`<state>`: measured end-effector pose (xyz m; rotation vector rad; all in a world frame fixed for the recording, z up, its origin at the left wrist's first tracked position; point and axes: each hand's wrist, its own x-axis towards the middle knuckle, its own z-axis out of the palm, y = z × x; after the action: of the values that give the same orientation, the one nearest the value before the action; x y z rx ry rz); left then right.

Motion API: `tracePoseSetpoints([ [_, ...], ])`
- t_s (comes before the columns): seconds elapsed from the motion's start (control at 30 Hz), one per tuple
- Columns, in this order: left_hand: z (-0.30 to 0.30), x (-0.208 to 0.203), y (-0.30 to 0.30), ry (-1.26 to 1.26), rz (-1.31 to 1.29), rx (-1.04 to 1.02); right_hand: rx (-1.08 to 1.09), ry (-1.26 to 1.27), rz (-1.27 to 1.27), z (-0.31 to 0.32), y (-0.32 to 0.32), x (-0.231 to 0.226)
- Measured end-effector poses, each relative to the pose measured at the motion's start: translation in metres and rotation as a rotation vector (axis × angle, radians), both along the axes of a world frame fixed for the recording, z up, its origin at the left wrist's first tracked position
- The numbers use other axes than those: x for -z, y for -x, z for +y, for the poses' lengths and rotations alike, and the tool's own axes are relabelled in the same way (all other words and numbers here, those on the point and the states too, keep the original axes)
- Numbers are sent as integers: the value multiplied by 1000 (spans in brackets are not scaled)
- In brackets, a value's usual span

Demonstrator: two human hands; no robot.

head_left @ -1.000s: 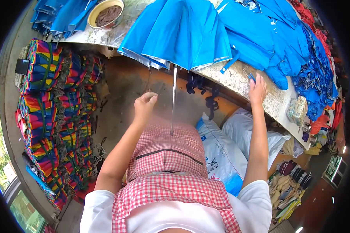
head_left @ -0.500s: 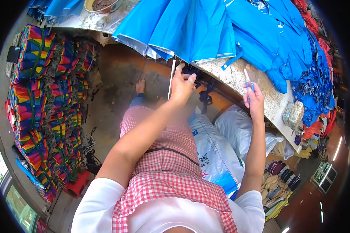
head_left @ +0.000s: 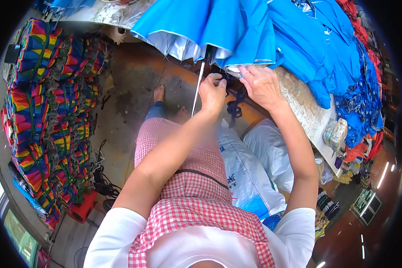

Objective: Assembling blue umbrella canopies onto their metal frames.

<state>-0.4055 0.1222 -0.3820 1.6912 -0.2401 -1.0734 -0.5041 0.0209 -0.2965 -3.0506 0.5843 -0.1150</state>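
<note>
Across the near edge of the bench (head_left: 297, 96), head view, lies a blue umbrella (head_left: 174, 22), its metal shaft (head_left: 198, 82) projecting outward. Left hand (head_left: 212, 93): fingers curled toward the thumb, just beside the shaft; whether the grip closes on anything cannot be told. Right hand (head_left: 261, 87): fingers drawn together at the canopy hem (head_left: 250, 61); full closure and hold unconfirmed. Containers: white sacks (head_left: 245, 172) below, contents hidden; clear pack (head_left: 336, 134) on the bench, contents indistinct.

On the left, multicoloured rainbow-striped fabric bundles (head_left: 31, 99) stand stacked in columns, with a red boxy object (head_left: 82, 207) on the floor nearer. To the right, a white plastic sack with blue markings (head_left: 242, 172) leans beside a plain white plastic sack (head_left: 264, 142). Bright red cloth (head_left: 374, 67) lies far right.
</note>
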Motion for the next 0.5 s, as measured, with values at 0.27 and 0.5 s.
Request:
tracePoseSetpoints([
  [0.27, 19, -12, -3, -38, 57, 59, -38, -62, -1, -3, -10, -4],
  [0.5, -1, -13, 1, 66, 504, -34, -44, -35, 30, -5, -9, -13],
])
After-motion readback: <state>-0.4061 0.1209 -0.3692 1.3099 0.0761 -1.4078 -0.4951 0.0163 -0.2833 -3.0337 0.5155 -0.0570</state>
